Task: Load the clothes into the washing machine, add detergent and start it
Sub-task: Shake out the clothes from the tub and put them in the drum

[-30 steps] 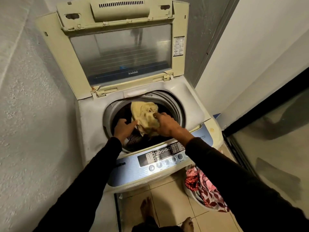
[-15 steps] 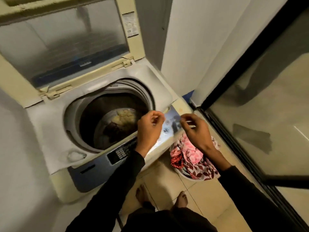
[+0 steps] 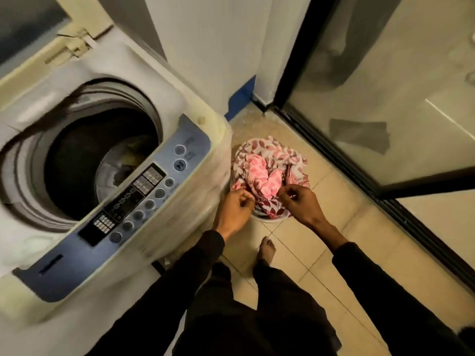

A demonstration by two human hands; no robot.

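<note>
Having left the washing machine (image 3: 108, 160) at frame left, the left hand (image 3: 235, 205) and right hand (image 3: 299, 201) are now closing, fingers curled, on the pink clothes (image 3: 267, 173) in the basket (image 3: 267, 219) at centre, so loading is continuing.

Left hand (image 3: 235, 208) and right hand (image 3: 299, 201) moved from machine down to patterned clothes (image 3: 270, 173)

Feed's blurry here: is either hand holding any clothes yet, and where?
Cannot tell. Both hands, left and right, are curled at the near edge of the pink clothes in the basket.
</note>
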